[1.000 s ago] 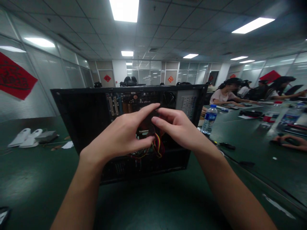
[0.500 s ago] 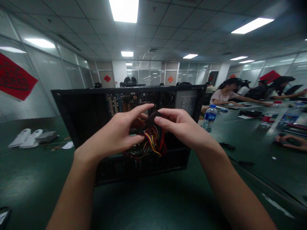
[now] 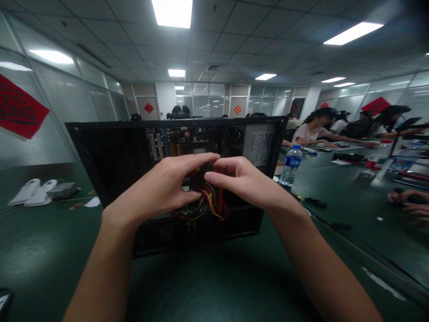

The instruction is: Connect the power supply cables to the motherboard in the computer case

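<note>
The black connector (image 3: 199, 179) sits pinched between the two hands in front of the open computer case (image 3: 110, 161); the left hand (image 3: 161, 190) has its grip clamped on it from the left, forefinger over the top and thumb beneath; the right hand (image 3: 243, 181) has its grip closed on it from the right, fingertips meeting the left hand's; the connector shows only as a small dark block between the fingers, its long axis roughly upright, though most of it is hidden; its bundle of red, yellow and black wires (image 3: 212, 203) hangs from its lower end and curls down into the case; the case lies with its open side towards the camera, its long axis running left to right, the motherboard (image 3: 177, 141) along the top, a fan (image 3: 233, 140) and a grey power supply (image 3: 259, 145) at the right; it rests on a dark green tabletop (image 3: 217, 286); a water bottle (image 3: 290, 166) stands just right of the case; white objects (image 3: 31, 193) lie far left; other people (image 3: 318, 129) sit at the far right; glass partitions carry red paper decorations (image 3: 18, 107); panel lights glow in the tiled ceiling
</note>
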A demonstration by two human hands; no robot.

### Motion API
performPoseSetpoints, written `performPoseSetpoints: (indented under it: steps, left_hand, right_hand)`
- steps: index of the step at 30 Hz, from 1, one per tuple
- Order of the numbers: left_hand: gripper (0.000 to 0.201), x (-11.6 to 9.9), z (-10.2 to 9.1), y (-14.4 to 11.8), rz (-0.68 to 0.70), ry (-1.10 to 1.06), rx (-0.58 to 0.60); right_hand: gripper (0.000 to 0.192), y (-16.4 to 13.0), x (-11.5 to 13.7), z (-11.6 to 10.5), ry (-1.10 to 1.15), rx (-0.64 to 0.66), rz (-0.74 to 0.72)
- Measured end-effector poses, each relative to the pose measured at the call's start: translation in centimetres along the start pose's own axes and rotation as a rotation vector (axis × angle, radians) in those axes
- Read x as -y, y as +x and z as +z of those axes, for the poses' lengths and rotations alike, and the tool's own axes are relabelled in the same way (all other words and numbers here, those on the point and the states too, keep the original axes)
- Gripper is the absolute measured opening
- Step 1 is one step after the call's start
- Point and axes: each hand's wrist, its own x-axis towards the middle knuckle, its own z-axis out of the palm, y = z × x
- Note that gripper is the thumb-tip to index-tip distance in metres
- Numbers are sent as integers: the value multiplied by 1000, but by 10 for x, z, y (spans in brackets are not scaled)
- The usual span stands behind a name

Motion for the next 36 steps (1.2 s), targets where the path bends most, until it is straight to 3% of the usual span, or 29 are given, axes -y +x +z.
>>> performPoseSetpoints:
  steps: [5,10,16,23,29,36]
  left_hand:
    - [67,2,0,1,-11,11,-11]
    - [45,2,-1,1,-97,53,52]
    - [76,0,2,2,-108,5,16]
    - [38,-3,1,4,-153,-1,126]
    - [38,0,4,4,-166,103,129]
    - [60,8,6,3,-114,-42,46]
  right_hand:
    - [32,1,-1,3,-6,-45,-36]
    - [27,2,-1,9,1,-69,-53]
    - [33,-2,-3,15,26,-126,-52]
    - [35,-3,-2,16,-60,-38,-29]
    - [49,2,-8,11,39,30,-5]
    - [56,9,-15,-2,164,-17,61]
